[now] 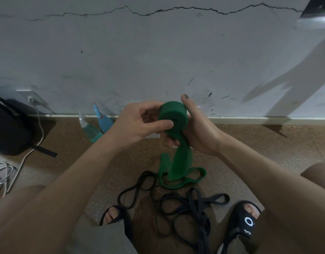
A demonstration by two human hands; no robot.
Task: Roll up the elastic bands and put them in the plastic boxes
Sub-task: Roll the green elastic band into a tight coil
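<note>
Your left hand (139, 121) and right hand (198, 129) are pinching the green band (173, 116) roll, core facing you, tail dangling floorward.

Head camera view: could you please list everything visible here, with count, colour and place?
green band: one, green, partly rolled in both hands, loose tail reaching the floor
black bands: several, exact count unclear, black, tangled on the floor between the feet
spray bottles: two, clear blue, lying by the wall base, left of centre
bag: one, black, far left on the floor
cables: white, far left, count unclear
wall: grey, cracked
sandals: two, black, on the feet
left hand: fingers pinching the roll
right hand: cupping the roll
</note>
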